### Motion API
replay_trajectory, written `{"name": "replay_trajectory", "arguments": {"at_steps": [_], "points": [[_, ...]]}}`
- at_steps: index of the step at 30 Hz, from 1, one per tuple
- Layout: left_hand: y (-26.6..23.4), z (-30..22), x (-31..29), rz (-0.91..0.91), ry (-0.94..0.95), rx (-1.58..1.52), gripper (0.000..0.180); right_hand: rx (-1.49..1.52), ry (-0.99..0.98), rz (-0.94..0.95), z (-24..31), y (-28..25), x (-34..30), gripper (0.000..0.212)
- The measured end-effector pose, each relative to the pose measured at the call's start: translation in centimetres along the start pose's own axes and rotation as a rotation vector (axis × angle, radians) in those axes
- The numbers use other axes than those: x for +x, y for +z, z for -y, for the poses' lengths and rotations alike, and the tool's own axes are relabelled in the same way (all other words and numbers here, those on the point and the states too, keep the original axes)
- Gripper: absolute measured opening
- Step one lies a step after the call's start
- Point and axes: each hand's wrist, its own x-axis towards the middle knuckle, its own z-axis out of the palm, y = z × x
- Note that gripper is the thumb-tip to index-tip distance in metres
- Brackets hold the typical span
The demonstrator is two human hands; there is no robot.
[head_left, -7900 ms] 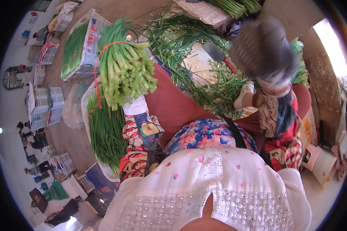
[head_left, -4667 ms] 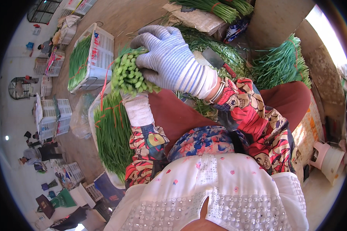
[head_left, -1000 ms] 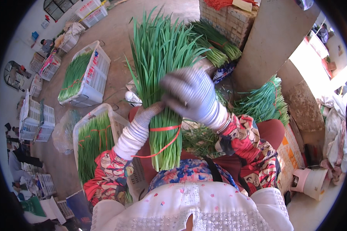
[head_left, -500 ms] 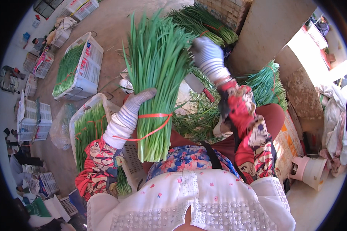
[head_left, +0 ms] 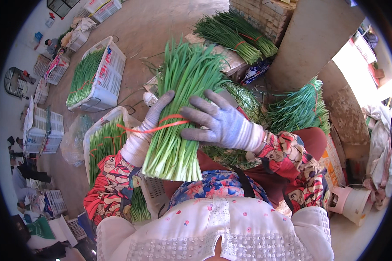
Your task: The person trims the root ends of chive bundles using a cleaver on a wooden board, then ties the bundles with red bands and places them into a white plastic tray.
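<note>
Upright in front of my lap is a thick bundle of garlic chives (head_left: 172,154), leafy tips away from me and pale cut stems toward me. An orange-red tie (head_left: 163,125) goes round it, with a loose end sticking out to the left. My gloved left hand (head_left: 154,116) grips the bundle from its left side, thumb in front and the other fingers hidden behind. Across the right side, at the tie, my gloved right hand (head_left: 222,125) rests with its fingers spread. A red-handled knife (head_left: 242,113) lies partly covered behind that hand.
Tied bundles of chives (head_left: 241,37) lie at the back, and another bundle (head_left: 307,104) is to the right. Filled white crates (head_left: 113,71) stand on the left, one crate (head_left: 88,143) close beside my left arm. A pinkish-white bucket (head_left: 353,202) is at the lower right.
My right hand has come down and left from beyond the bundle onto its front, near the tie. The bundle has tilted, its stem ends now shifted a little left.
</note>
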Motion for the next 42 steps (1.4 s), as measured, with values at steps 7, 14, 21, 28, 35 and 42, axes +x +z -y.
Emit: {"name": "replay_trajectory", "arguments": {"at_steps": [7,14,21,28,35,42], "points": [[-0.8,-1.8,1.1,-0.096,-0.03,0.649,0.04,0.26,0.246,0.178,-2.9,-2.6,4.0,0.087],[-2.5,-15.0,-0.8,-0.169,0.026,1.61,0.045,1.352,0.917,-0.356,-11.7,-4.7,-0.9,0.066],[-1.0,-7.8,7.1,0.529,0.685,1.005,0.09,1.874,1.083,-0.39,-10.9,-3.1,5.9,0.047],[0.9,0.2,7.0,0.083,0.68,0.303,0.047,0.711,0.867,0.138,-13.1,0.8,10.6,0.134],[-2.9,-1.3,2.7,-0.161,0.776,0.243,0.046,0.95,0.809,0.335,-8.6,0.5,1.9,0.104],[-4.9,-1.4,-0.7,-0.077,0.726,0.301,0.058,0.513,0.701,0.541,-12.5,-0.9,5.2,0.063]]}}
